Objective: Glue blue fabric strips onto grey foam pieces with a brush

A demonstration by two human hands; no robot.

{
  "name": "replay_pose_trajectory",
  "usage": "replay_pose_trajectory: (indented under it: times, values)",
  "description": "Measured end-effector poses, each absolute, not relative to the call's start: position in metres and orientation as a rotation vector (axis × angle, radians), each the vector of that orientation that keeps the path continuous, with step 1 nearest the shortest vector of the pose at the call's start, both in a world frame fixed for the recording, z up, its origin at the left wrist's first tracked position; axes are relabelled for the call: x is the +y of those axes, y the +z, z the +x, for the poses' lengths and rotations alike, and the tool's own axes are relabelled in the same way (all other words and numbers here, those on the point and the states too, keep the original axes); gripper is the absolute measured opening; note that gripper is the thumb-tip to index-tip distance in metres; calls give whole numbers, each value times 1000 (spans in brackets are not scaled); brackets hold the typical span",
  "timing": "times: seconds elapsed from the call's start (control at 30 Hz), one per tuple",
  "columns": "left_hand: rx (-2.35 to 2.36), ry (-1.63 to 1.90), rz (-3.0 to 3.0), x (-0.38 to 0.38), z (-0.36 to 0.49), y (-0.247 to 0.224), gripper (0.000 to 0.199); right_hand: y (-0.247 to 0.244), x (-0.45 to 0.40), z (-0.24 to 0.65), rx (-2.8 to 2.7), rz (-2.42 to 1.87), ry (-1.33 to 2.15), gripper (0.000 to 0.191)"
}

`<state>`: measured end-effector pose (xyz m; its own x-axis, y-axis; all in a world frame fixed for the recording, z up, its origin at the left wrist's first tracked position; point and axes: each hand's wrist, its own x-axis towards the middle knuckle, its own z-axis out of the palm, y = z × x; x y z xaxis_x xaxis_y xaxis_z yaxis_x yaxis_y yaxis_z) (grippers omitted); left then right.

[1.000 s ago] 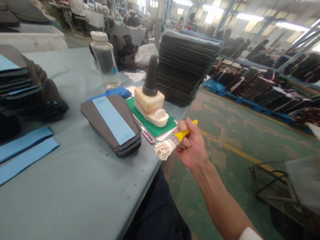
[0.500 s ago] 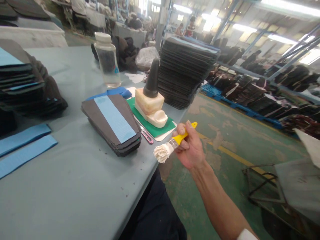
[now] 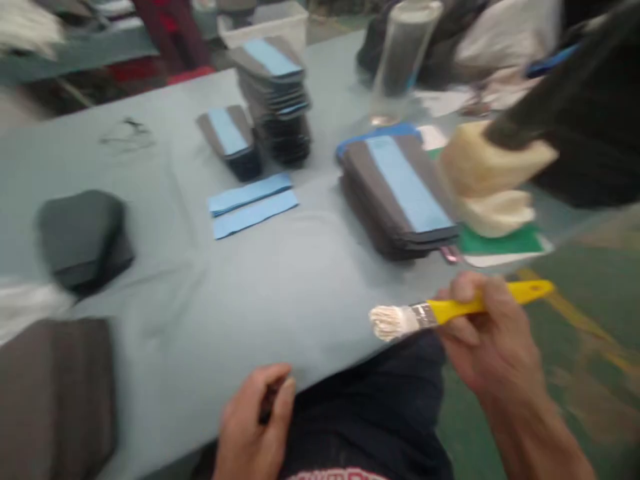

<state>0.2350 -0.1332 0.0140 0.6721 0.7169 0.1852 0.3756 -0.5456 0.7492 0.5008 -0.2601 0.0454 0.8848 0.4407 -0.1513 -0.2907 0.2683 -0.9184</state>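
My right hand (image 3: 493, 333) is closed around the yellow handle of a brush (image 3: 465, 309), whose whitish, clumped bristles point left over the table's front edge. At the bottom, my left hand (image 3: 257, 423) is curled near that edge; something dark shows between thumb and fingers, too unclear to name. A stack of dark grey pieces with a light blue strip (image 3: 410, 183) lies beyond the brush. Right of it, a cream-coloured block (image 3: 487, 160) with a black cone on it stands on a green sheet (image 3: 517, 241). Two light blue strips (image 3: 255, 205) lie mid-table.
Two smaller grey stacks (image 3: 275, 87) are at the back of the table (image 3: 265, 287). Dark pieces (image 3: 85, 237) and a brown-grey pile (image 3: 60, 393) lie on the left. A clear bottle (image 3: 403, 60) stands at the back, with a large dark stack (image 3: 595, 120) at right.
The view has swung left and down. My left hand and the left side of the table have come into view. My right hand still holds the brush, now turned more level.
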Motion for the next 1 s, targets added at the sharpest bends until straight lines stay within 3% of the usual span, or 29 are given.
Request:
replay_pose_trajectory:
  times: [0.2,0.47,0.7,0.83,1.0]
  values:
    - [924,756,2243,-144,217,31,15,33,-204,447,-361,-1275,786,43]
    - [1181,949,1973,-129,142,58,15,55,-132,359,-516,-1206,1032,50]
    - [1193,918,1326,-114,123,41,43,54,-107,326,-423,-1108,1334,54]
    - [1169,912,1399,-107,123,45,40,49,-109,324,-448,-1145,1311,53]
    - [1224,1014,1632,-105,122,50,21,51,-117,329,-583,-1208,1093,54]
